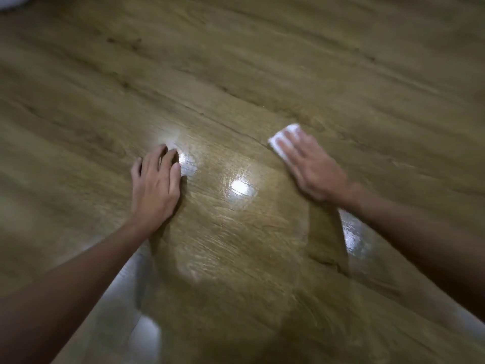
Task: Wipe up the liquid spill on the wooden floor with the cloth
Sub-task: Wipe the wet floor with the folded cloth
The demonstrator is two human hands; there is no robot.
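A small white cloth (282, 139) lies flat on the wooden floor (236, 74), with my right hand (312, 169) pressed on top of it, fingers spread; only its far edge shows past the fingertips. My left hand (156, 185) rests palm down on the floor to the left, fingers slightly curled, holding nothing. Between the hands a wet, glossy patch (231, 206) reflects bright light spots. The frame is blurred by motion.
Wooden planks run diagonally all around. A pale object (10, 1) sits at the top left corner. Bright reflections lie near my left forearm (147, 329) and under my right forearm (354, 237).
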